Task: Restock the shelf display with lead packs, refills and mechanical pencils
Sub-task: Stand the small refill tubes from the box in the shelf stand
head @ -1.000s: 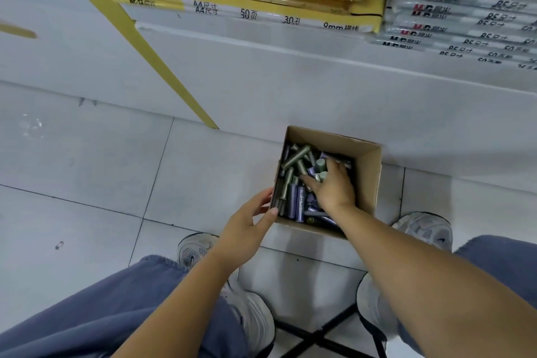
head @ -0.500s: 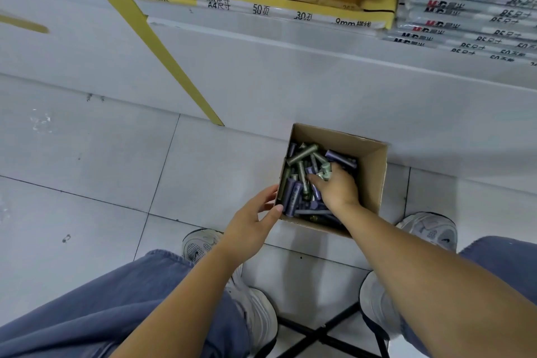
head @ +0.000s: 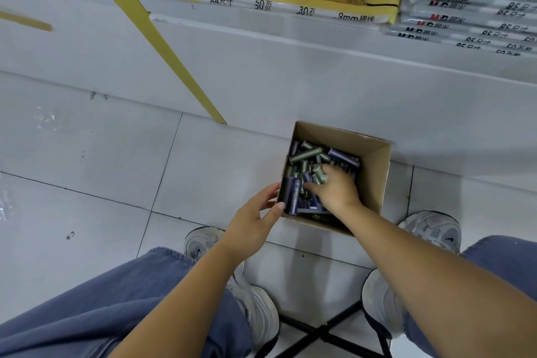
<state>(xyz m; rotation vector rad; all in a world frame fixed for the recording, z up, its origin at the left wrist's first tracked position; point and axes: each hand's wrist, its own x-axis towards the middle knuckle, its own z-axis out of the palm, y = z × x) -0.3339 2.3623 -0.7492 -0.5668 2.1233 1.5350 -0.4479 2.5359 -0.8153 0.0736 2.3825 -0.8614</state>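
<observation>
**Lead packs in a floor box, both hands at it**

Lead packs [head: 305, 154], purple and green tubes, lie heaped loose in an open cardboard box [head: 374, 171] on the floor, against the foot of the shelf unit.

At far left is pale grey tiled floor [head: 87, 154], scuffed and spotted, with dark grout lines. A slanting yellow upright [head: 174, 61] meets the floor just left of the box. Above it a stack of yellow paper packs [head: 261, 0] overhangs the white shelf base [head: 319, 73].

The left hand [head: 252, 224] cups the box's near-left corner, thumb on the near wall and fingers along the left wall. It grasps the cardboard and nothing else. The box's left side faces open tile.

Inside the box, the right hand [head: 337, 189] is sunk among the tubes, its fingers curled round a few of them; a green one shows at the fingertips. How many it holds cannot be told. The box's right half is mostly bare wall.

The far wall of the box sits close to the shelf base. Its near wall is just ahead of two pale shoes [head: 430, 229]. Between the feet, black crossed bars [head: 319, 331] stand on the tile. Blue trouser legs [head: 116, 299] fill both lower corners.

At upper right, grey printed packs [head: 465, 9] are stacked on the shelf.
</observation>
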